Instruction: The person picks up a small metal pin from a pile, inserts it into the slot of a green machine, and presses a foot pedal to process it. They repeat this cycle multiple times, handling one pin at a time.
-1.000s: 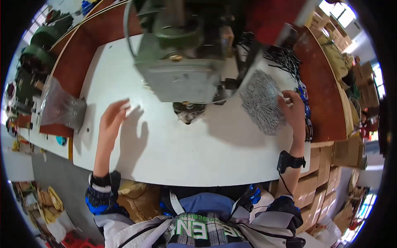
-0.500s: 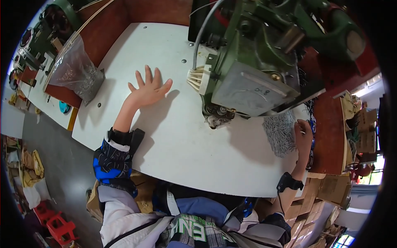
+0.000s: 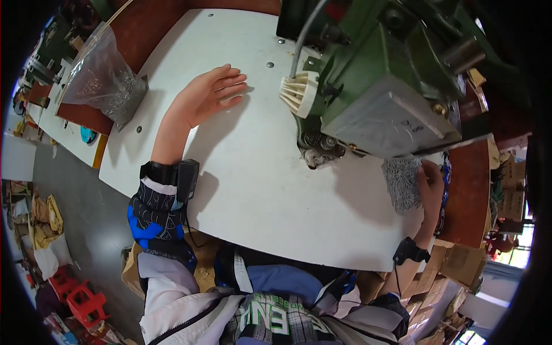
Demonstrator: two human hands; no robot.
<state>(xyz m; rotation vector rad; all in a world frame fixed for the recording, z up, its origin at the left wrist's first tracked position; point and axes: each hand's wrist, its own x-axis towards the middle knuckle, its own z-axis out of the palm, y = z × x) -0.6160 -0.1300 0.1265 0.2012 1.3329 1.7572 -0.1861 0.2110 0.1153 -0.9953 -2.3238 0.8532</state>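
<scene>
My left hand [image 3: 208, 96] hovers over the white tabletop [image 3: 276, 213], holding nothing. Its fingers are stretched out with small gaps between them and point right. At the right side of the table, my right hand [image 3: 432, 187] rests against a pile of thin grey metal pins [image 3: 402, 185]. The fingers there are curled inward at the pile's right edge. What they pinch, if anything, is too small to make out. Between the hands stands a green machine [image 3: 397, 86] with a cream ribbed cap [image 3: 300, 94] and a greasy metal working head [image 3: 319, 150] low over the table.
A clear plastic bag of small metal parts [image 3: 118, 95] leans at the table's left edge. Brown wooden panels [image 3: 468, 192] border the table. Red plastic stools [image 3: 86, 299] stand on the grey floor, lower left, and cardboard boxes [image 3: 460, 264] are stacked at lower right.
My left hand has turned from fingers spread upward to fingers pointing right, and rose slightly. My right hand stays by the pins, its fingers now nearer the pile. The whole view has shifted a little.
</scene>
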